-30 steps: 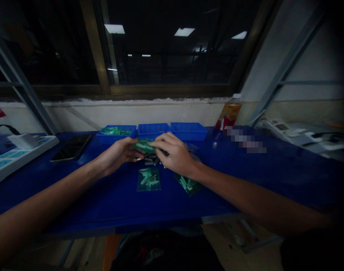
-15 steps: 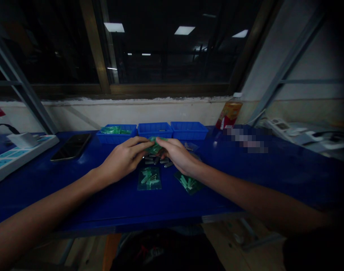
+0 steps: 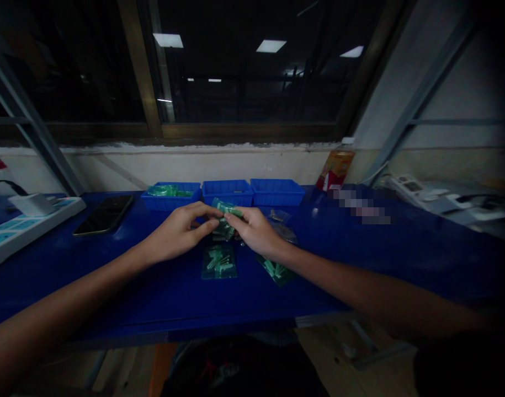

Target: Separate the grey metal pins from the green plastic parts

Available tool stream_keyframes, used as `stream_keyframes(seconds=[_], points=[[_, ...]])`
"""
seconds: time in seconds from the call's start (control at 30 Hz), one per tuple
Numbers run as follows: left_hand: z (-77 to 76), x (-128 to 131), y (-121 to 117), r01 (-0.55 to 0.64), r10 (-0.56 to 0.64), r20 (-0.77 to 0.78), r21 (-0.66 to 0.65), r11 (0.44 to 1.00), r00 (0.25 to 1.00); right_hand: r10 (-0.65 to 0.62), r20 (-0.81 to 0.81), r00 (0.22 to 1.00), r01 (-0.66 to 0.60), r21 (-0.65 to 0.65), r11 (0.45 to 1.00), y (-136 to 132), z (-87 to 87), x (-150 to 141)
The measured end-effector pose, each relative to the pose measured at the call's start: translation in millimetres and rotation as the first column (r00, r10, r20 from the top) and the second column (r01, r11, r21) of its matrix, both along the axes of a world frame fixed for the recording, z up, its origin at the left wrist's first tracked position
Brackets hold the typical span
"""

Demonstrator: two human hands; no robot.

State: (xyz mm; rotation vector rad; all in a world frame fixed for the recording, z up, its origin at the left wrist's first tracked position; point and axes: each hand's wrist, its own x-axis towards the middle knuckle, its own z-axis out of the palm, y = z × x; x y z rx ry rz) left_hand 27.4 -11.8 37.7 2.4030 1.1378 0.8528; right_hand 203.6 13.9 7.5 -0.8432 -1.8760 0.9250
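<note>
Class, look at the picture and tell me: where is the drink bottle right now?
In the head view, the drink bottle stands toward the right at the back of the blue table, beside the rightmost blue bin.

Over on the left, a dark phone (image 3: pixel 104 215) lies flat beside a white power strip (image 3: pixel 32 226) with a plug (image 3: pixel 33 204) in it; across at the right, a drink bottle (image 3: pixel 335 166) stands near the wall (image 3: pixel 252 165), below the dark window (image 3: pixel 252 66).
</note>
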Motion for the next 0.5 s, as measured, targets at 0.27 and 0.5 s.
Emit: stream_keyframes(seconds=[0.27,0.5], points=[[-0.8,-0.6,4.2,0.044,0.219,0.369,-0.587,0.808,0.903,-0.060,0.153,0.986,0.004,0.345,0.938,0.6,2.1,2.3],[-4.7,-3.2,10.4,0.093,0.306,0.454,-0.668,0.738,0.836,-0.088,0.358,0.930,-0.100,0.476,0.874,-5.6,6.0,6.9]])
